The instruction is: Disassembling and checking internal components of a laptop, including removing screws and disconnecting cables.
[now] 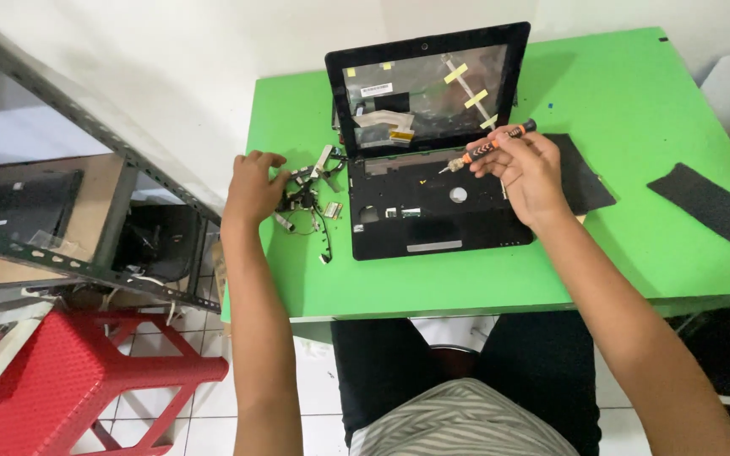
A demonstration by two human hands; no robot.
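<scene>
Striped shirt hem and dark trousers fill the bottom centre of the frame; both forearms reach up from there over the green table (635, 253).

Right hand (527, 169), centre right: fingers closed around an orange-handled screwdriver (492, 143), tip angled down-left toward the top edge of the laptop base.

Left hand (253, 184), centre left: fingers curled down onto a loose heap of removed parts (310, 198) with cables and small brackets, just left of the laptop. Whether it pinches any one piece I cannot tell.

Black laptop (433, 203) sits upper centre, opened up: keyboard gone, screen panel out, taped foil and ribbon showing in the lid.

Step, as judged: disassembly, working screws along the hinge-side edge. Next move calls for seating the tip squarely in a small screw head.

Around: two black flat pieces (707, 201) at right, well apart from the hands. Metal shelf rack (86, 169) upper left, red stool (69, 371) lower left. Nothing blocks the tool; stray cables lie near the base's left edge.
</scene>
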